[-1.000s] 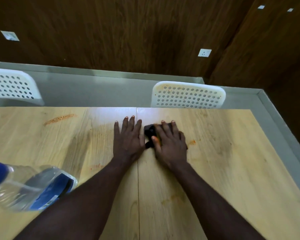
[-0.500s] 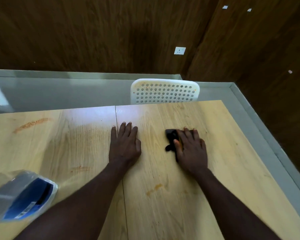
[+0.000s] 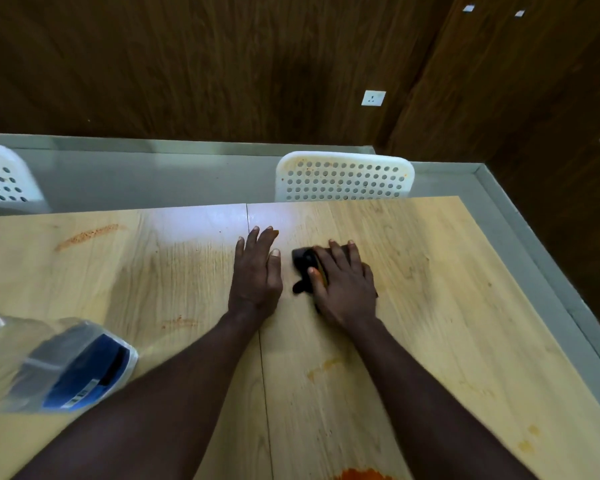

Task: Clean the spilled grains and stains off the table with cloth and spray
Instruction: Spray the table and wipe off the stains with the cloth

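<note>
Now I wipe the bench point(image 3: 437, 292).
Right hand point(image 3: 343, 285) flat on cloth point(image 3: 301, 258), left hand point(image 3: 257, 275) spread; press evenly, overlap strokes.

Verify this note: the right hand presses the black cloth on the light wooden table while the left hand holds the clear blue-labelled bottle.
Wrong on the left hand: in the head view it holds nothing and lies flat on the light wooden table, apart from the clear blue-labelled bottle. The right hand does press the black cloth there.
</note>
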